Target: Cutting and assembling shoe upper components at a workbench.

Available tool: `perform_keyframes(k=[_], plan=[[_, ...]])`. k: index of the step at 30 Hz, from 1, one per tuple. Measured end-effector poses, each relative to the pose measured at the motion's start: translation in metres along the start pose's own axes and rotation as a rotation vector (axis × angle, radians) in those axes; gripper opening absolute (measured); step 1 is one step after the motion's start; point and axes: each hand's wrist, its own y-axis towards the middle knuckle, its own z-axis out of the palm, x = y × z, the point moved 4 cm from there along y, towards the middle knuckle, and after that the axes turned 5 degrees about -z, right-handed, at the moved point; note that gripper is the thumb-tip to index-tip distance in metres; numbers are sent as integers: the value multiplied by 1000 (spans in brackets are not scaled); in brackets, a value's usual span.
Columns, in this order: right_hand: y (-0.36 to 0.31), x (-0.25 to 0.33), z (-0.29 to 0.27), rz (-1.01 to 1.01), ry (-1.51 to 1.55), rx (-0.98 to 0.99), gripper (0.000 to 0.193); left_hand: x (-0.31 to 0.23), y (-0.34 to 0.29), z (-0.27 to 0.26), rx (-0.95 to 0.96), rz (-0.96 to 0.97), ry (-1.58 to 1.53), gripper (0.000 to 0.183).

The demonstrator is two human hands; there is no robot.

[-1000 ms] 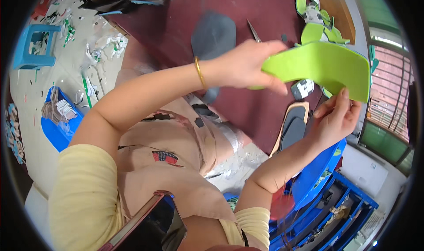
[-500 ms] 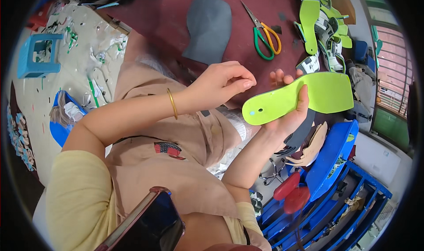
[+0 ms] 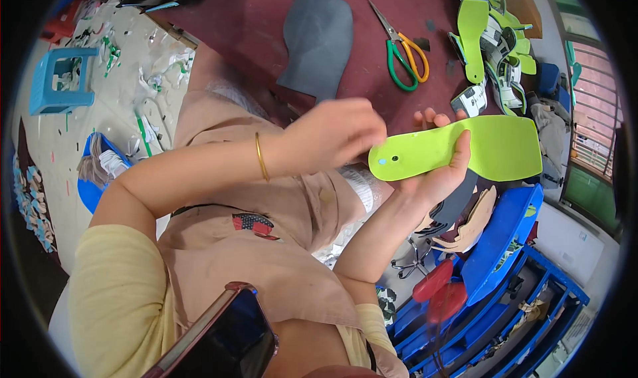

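Observation:
A lime-green shoe insole [image 3: 505,148] lies across my right hand [image 3: 435,175], thumb over its upper face and fingers curled behind its far edge. Its narrow end points left and carries a small dark hole and a pale blue mark. My left hand [image 3: 335,133], below a gold bracelet, is at that narrow end with its fingers curled in. Motion blurs it, and anything pinched in its fingers cannot be made out. On the dark red table, beyond my hands, are a dark grey sole-shaped piece [image 3: 318,42] and scissors [image 3: 395,37] with one green and one orange handle.
Green insoles and patterned straps [image 3: 473,35] pile up at the table's far right. A blue tray [image 3: 502,235] stands above a blue rack [image 3: 551,278] at the lower right. To the left, a blue stool [image 3: 50,92] and a blue scoop-like container [image 3: 93,192] stand on the scrap-strewn floor.
My left hand has dropped slightly nearer the narrow end of the insole. The right hand and insole have shifted a little to the right and down.

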Motion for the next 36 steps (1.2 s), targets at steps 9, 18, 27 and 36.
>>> perform_keyframes(k=[9,18,27,36], plan=[[4,-5,6,-33,15,2,36,2,-9,11,69,83,96,12],[3,-12,6,23,70,19,33,0,-4,17,133,223,330,16],[5,-23,8,85,101,52,33,15,2,14,176,123,43,11],[1,-8,0,-294,-282,56,31,16,-1,13,420,-275,-426,4]])
